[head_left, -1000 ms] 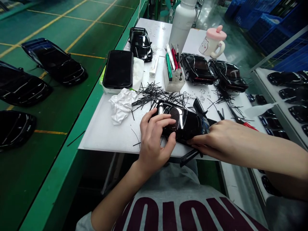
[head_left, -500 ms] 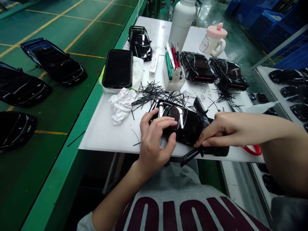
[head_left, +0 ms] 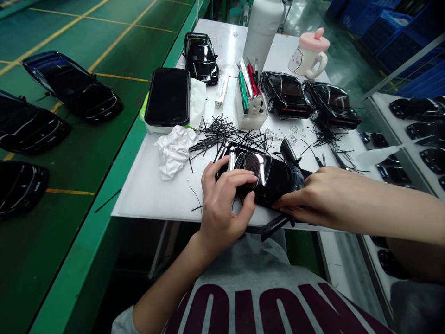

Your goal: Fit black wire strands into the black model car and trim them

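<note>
Nearest, a black panel juts past the edge of the bench, just below the right fingertips. The left hand rests spread, curved fingers on the black model car; the right hand bunches its fingers at the car's near side, what they pinch hidden. The car lies across the bench under both hands, long axis running left to right, right end nearer the person; which end is the nose is unclear. Beyond the left fingers lie black strips and crumpled tissue.
</note>
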`<act>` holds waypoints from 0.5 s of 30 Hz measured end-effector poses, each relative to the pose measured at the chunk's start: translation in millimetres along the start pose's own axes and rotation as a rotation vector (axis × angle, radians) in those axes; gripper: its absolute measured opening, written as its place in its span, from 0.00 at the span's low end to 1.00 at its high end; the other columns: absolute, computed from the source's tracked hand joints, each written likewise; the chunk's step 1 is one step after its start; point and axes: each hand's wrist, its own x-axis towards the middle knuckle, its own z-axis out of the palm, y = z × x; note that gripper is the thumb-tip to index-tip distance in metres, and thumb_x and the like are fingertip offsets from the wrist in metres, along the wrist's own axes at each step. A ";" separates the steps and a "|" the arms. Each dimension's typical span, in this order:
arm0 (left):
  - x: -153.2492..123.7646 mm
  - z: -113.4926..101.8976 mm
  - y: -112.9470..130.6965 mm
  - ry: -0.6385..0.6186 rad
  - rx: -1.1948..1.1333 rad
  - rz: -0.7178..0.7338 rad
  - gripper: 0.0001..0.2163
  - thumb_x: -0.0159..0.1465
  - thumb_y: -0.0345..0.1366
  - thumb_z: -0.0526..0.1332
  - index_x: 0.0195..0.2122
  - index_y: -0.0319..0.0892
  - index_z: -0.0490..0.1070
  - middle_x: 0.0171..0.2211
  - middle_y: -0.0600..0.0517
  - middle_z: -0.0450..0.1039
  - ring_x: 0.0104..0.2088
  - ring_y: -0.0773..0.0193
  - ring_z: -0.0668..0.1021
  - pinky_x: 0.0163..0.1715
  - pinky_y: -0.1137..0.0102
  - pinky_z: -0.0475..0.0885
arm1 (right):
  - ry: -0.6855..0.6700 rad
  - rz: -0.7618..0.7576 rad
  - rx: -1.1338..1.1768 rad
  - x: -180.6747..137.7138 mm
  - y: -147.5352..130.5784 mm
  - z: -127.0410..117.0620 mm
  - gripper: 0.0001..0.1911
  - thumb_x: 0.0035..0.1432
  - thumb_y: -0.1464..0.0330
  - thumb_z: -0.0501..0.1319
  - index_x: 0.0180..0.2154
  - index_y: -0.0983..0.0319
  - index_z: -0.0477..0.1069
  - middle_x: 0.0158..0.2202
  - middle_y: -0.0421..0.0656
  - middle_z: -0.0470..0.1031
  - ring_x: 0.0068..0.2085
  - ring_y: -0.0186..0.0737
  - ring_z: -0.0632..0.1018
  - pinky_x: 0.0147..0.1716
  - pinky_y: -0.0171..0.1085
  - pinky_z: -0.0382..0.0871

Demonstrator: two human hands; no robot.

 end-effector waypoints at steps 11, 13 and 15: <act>0.6 -0.2 0.9 -0.003 0.009 -0.002 0.11 0.64 0.25 0.62 0.46 0.45 0.70 0.44 0.49 0.80 0.60 0.49 0.74 0.65 0.42 0.64 | -0.078 0.089 -0.108 1.8 -15.6 -7.2 0.14 0.67 0.74 0.56 0.40 0.59 0.81 0.19 0.41 0.73 0.19 0.36 0.70 0.25 0.38 0.47; 0.0 -0.4 1.0 -0.004 0.017 -0.012 0.11 0.65 0.25 0.62 0.45 0.45 0.70 0.44 0.49 0.81 0.61 0.48 0.74 0.65 0.41 0.63 | -0.051 0.080 -0.101 0.7 -13.8 -4.8 0.14 0.66 0.74 0.56 0.40 0.59 0.81 0.19 0.40 0.73 0.19 0.35 0.70 0.24 0.38 0.46; -0.2 -1.2 1.2 -0.017 0.030 -0.017 0.10 0.65 0.26 0.62 0.46 0.45 0.70 0.44 0.49 0.81 0.62 0.48 0.73 0.65 0.40 0.63 | -0.002 0.053 -0.092 -1.0 -9.6 1.0 0.14 0.66 0.74 0.56 0.38 0.59 0.81 0.18 0.40 0.72 0.18 0.34 0.68 0.24 0.38 0.45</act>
